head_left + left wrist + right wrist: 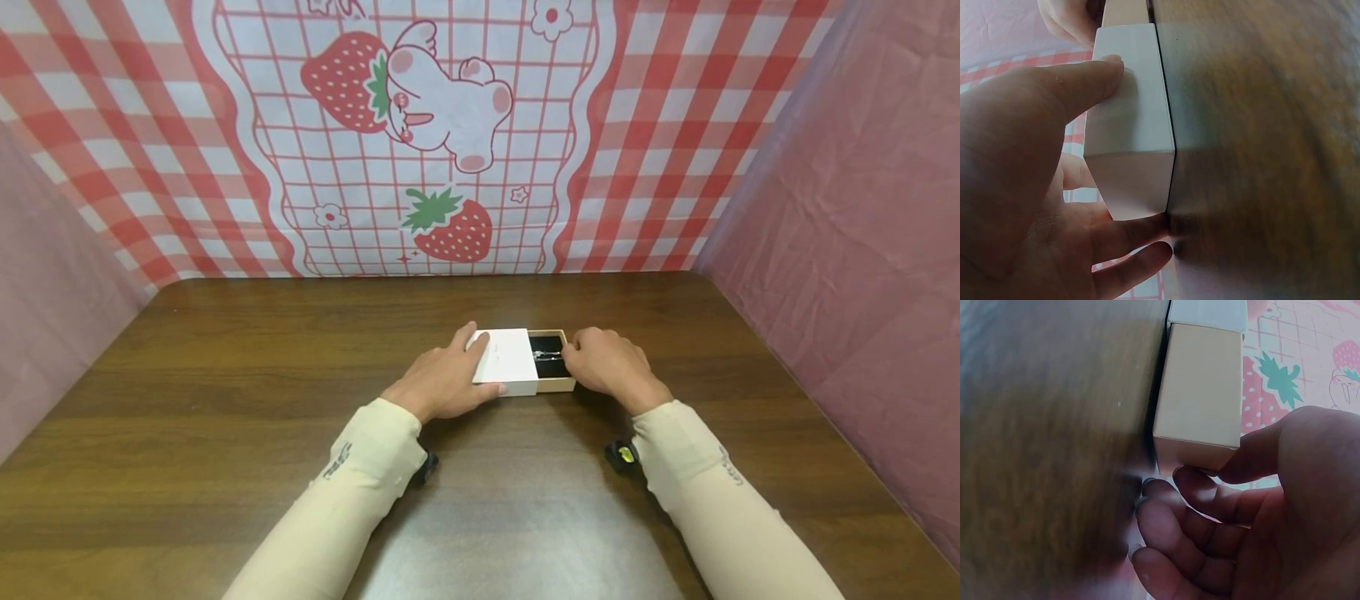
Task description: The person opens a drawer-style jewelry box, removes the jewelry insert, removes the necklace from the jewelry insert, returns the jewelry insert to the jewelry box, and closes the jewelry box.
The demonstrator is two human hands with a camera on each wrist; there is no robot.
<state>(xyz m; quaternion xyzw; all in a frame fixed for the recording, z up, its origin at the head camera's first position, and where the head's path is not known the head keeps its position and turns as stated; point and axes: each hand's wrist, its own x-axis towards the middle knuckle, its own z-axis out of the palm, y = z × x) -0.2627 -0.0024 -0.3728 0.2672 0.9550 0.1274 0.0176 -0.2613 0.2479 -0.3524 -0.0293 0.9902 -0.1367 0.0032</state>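
Jewellery box (517,388), one, two-part. Location: flat on the wooden table (225,433), between both hands, as my head feed shows it.

Item: white sleeve (510,354), covering the left portion. Faint lettering on top, too small for me to read.

Item: tan tray (556,386), projecting from the sleeve's right end; its left part is hidden from me.

Item: black insert (546,370), lining the tray. On it, silver-coloured jewellery (547,356), reaching close to the sleeve's edge; I cannot tell whether more lies underneath.

Left hand (444,382): gripping the sleeve, thumb along the near side, other fingers around the left end and far side.

Right hand (609,365): fingers curled, thumb and forefinger pinching the tray's outer end. I cannot tell how far the thumb reaches inside.

Hazards, in my judgement: too hard a squeeze on the sleeve could bow its walls and bind the tray. A jerky pull could free the tray suddenly and throw the jewellery off its insert. A loose strand, if raised, could snag on the sleeve's edge. The right pinch takes only the end, so a stiff fit might make it slip.
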